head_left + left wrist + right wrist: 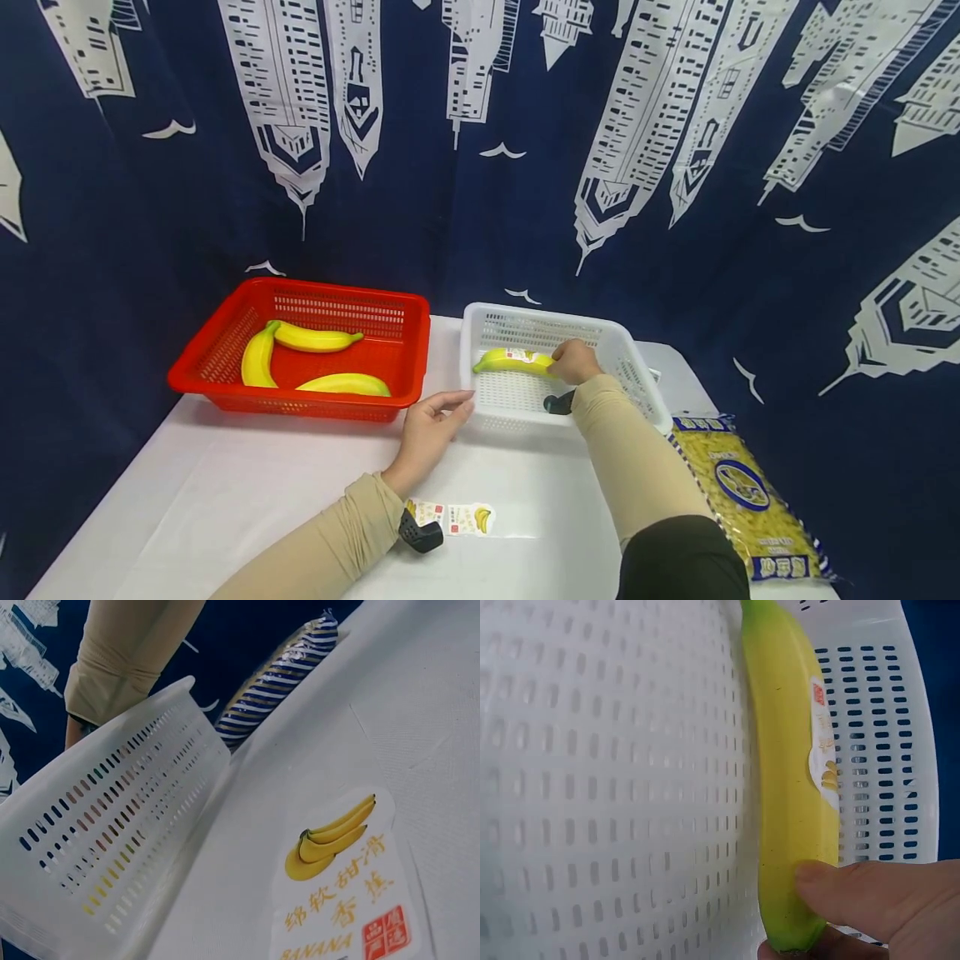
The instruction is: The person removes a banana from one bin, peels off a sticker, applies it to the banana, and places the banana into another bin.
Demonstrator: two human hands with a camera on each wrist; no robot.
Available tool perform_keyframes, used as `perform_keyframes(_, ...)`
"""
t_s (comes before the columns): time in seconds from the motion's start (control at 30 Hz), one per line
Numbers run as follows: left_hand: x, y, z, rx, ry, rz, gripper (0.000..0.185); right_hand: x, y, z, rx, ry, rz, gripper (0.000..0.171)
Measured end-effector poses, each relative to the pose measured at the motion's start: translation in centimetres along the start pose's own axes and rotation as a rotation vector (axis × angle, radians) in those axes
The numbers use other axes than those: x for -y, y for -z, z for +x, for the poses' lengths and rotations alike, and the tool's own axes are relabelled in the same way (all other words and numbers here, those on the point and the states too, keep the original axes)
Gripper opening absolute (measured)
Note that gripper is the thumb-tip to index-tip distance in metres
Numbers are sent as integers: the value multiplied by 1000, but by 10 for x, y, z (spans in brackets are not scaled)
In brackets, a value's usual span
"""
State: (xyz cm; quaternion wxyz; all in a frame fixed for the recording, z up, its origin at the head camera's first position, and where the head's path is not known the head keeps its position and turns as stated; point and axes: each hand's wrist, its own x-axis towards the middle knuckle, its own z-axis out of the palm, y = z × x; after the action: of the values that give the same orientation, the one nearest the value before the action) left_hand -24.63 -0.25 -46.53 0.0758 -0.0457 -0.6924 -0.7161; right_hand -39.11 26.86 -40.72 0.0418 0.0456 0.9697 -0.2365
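Observation:
A yellow banana (513, 361) with a printed label (823, 742) on its side lies in the white basket (558, 312). My right hand (576, 363) pinches one end of it; in the right wrist view the thumb presses on the skin and a finger curls beneath the tip. My left hand (431, 433) is by the front left corner of the white basket, fingers loosely bent and nothing in them. Whether its fingertips touch the rim I cannot tell. Banana stickers (471, 519) lie on the table beside my left wrist.
To the left stands a red basket (300, 406) with three bananas (315, 337) in it. A bag of yellow pasta-like pieces (738, 500) lies at the right table edge. Behind the white table (285, 492) hangs a dark blue curtain (420, 225) with white buildings.

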Motion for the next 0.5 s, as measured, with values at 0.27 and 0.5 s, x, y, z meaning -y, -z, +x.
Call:
perform_keyframes(0.27,4,4,-2,48,-32,-44,23,1,-3,-4,20,-24,-53,42)
perform_keyframes(0.5,6,6,0,49,-42,-54,23,8,-1,-8,79,35,-124,35)
